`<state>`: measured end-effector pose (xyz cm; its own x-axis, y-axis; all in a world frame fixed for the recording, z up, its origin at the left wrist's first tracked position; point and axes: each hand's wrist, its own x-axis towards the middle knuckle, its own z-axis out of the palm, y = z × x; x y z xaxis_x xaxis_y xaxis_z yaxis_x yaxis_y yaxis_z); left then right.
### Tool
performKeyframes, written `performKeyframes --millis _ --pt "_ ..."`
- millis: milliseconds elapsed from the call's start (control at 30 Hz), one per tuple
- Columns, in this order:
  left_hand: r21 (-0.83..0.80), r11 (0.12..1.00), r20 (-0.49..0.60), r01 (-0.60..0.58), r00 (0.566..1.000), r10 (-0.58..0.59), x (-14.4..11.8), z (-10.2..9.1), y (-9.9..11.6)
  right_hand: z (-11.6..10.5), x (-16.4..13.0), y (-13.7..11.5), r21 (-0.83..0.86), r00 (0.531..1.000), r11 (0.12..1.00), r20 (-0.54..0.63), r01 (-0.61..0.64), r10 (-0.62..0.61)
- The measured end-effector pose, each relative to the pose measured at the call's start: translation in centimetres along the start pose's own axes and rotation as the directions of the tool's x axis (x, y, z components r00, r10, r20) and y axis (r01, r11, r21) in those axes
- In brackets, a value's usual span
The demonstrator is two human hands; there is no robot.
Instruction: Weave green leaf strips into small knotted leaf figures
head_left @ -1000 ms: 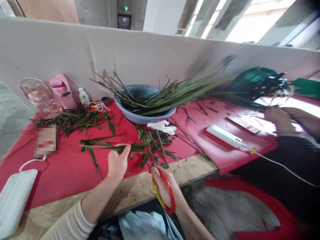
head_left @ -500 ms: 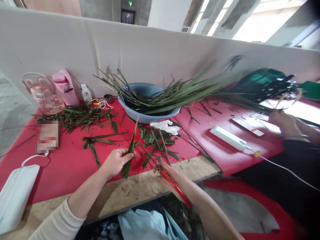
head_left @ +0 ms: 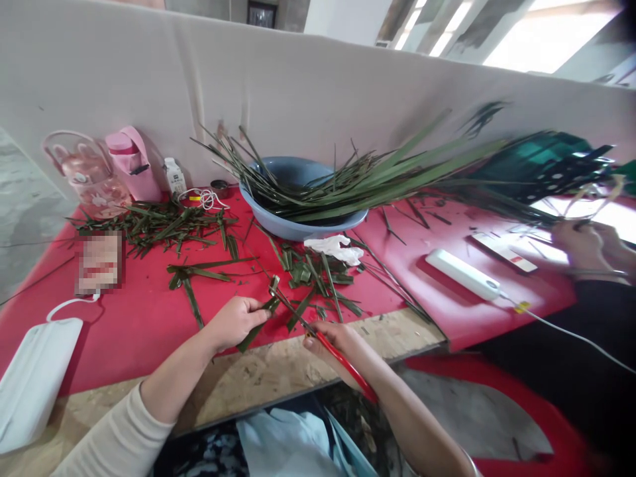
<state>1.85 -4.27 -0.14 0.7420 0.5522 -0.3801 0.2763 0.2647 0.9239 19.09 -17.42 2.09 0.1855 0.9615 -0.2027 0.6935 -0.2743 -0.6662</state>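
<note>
Leaf strip, narrow, dark green (head_left: 256, 323), sits pinched in the left hand (head_left: 236, 320), fingers pressed together on it just above the red-covered surface (head_left: 139, 331) near its front edge. Right hand (head_left: 334, 338) grips red-handled scissors (head_left: 318, 338), fingers closed round the handles; blades angle up to the strip's upper end. Step in hand looks like trimming the strip; the cut calls for holding it steady against the blades. Outward: scattered green offcuts (head_left: 313, 275), blue plastic basin (head_left: 298, 199) carrying long leaves, white power strip (head_left: 462, 275), white face mask (head_left: 34, 371). Another person's hand (head_left: 579, 242) works at right. Grey cloth partition (head_left: 298, 86) behind.
</note>
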Motion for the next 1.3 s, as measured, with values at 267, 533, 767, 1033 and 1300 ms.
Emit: performKeyframes --millis 267,533,767,1033,1300 --pt "-0.372 0.928 -0.274 -0.025 0.958 -0.084 -0.2 -1.8 0.4 -2.9 1.1 4.8 -0.451 0.968 0.886 -0.252 -0.107 -0.011" --pt "-0.524 0.849 -0.277 -0.066 0.956 -0.096 -0.9 -2.9 0.3 -6.2 4.4 4.4 -0.491 0.905 0.867 -0.401 -0.084 -0.140" --pt "-0.568 0.813 -0.336 -0.127 0.938 -0.088 -0.6 -2.8 -0.2 -5.3 8.1 2.9 -0.452 0.867 0.879 -0.488 -0.151 -0.102" --pt "-0.586 0.799 -0.341 -0.138 0.936 -0.088 -0.5 -3.0 -0.5 -8.3 11.4 7.5 -0.442 0.845 0.814 -0.525 -0.377 0.106" --pt "-0.564 0.814 -0.333 -0.141 0.940 -0.068 -0.4 -3.0 -0.8 -9.4 8.3 6.3 -0.011 0.661 0.991 -0.746 -0.134 0.081"
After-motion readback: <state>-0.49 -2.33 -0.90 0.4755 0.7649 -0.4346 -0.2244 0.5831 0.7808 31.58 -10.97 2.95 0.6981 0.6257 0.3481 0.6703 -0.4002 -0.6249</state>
